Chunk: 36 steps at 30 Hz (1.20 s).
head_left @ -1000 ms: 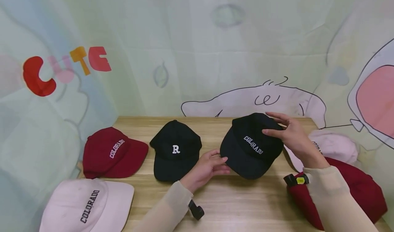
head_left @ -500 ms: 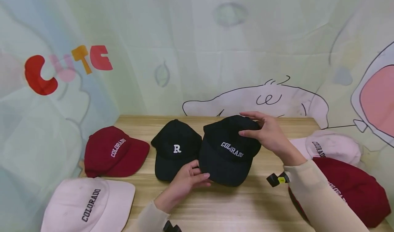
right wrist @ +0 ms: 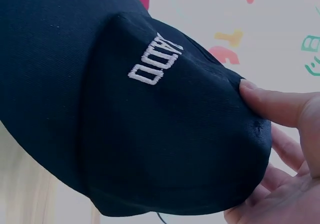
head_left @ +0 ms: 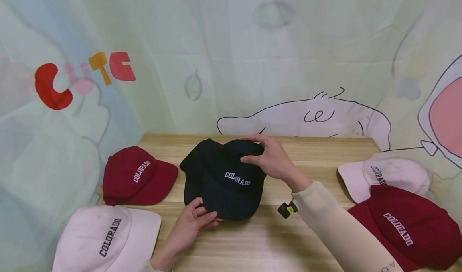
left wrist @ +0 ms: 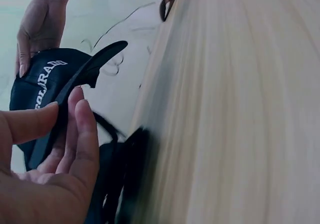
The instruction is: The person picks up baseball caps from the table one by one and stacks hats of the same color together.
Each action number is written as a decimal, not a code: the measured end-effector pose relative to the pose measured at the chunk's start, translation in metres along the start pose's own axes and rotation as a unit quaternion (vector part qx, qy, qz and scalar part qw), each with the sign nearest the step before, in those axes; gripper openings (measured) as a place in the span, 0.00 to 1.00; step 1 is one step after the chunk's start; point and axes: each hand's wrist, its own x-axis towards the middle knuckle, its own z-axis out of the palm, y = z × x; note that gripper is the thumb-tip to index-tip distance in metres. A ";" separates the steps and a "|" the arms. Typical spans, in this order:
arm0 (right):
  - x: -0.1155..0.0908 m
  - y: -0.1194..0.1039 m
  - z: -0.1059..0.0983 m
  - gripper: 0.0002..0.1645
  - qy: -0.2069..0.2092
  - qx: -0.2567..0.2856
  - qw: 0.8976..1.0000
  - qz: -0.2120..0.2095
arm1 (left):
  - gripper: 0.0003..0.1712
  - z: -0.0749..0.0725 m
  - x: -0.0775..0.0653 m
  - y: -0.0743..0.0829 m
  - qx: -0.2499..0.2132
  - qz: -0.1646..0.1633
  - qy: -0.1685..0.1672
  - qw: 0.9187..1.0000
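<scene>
Both hands hold a dark navy baseball cap with white COLORADO lettering, raised in front of a black cap that it mostly covers. My left hand pinches the brim's edge between thumb and fingers, as the left wrist view shows with the brim tilted up. On the crown's upper right, my right hand grips the cloth, thumb in front and fingers behind. The right wrist view shows that crown close up. The black cap's front emblem is hidden.
On the left lie a dark red cap and a pale pink cap. At the right another pale pink cap sits behind a dark red cap. The wooden table meets a printed curtain at the back.
Both hands have carried the navy cap leftward, from right of the black cap to in front of it, covering its R emblem. The caps on the right are now less hidden by the right arm.
</scene>
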 end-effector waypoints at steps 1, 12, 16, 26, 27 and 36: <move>0.003 -0.002 0.005 0.31 -0.001 0.001 1.000 -0.003 | 0.27 -0.003 -0.002 0.002 0.006 0.000 0.015 1.000; 0.030 -0.016 0.051 0.31 -0.034 -0.032 0.998 -0.050 | 0.57 -0.023 -0.011 0.005 0.064 -0.019 0.123 0.990; 0.038 -0.018 0.064 0.32 -0.044 -0.067 0.995 -0.060 | 0.59 -0.032 -0.009 0.004 0.114 -0.022 0.150 0.982; 0.053 0.000 0.091 0.32 -0.059 -0.137 0.988 -0.051 | 0.64 -0.043 -0.004 -0.005 0.305 -0.034 0.164 0.938; 0.054 0.002 0.093 0.32 -0.056 -0.139 0.987 -0.048 | 0.64 -0.043 -0.003 -0.005 0.310 -0.033 0.163 0.936; 0.056 0.016 0.106 0.36 -0.021 -0.165 0.986 -0.005 | 0.59 -0.046 -0.002 -0.011 0.358 0.002 0.165 0.919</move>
